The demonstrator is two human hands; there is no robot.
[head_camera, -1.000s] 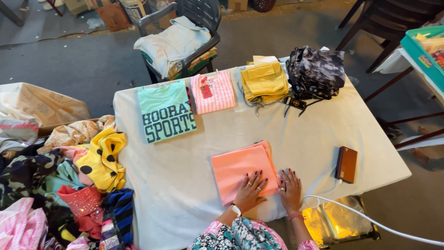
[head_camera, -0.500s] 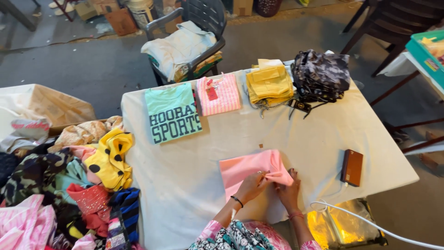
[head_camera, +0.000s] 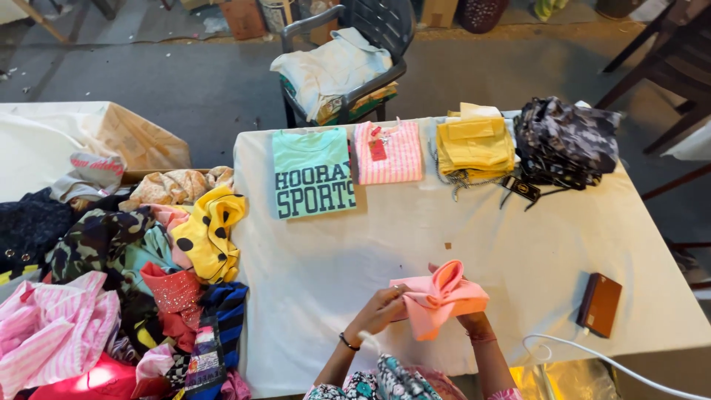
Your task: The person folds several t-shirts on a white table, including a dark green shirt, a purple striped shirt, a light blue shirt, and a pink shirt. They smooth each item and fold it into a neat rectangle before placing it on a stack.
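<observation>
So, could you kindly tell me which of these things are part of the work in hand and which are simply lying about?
In hand:
- pink garment, lifted off the table
- left hand and right hand, both gripping it

Lying about:
- folded teal shirt
- pink striped top
- yellow stack
- dark patterned stack
- brown wallet
- loose clothes heap

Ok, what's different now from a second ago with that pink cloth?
The pink cloth, flat on the table under both palms a second ago, is now gathered up and lifted, bunched between the left hand and right hand. The folded stacks along the far edge and the brown wallet stayed put.
</observation>
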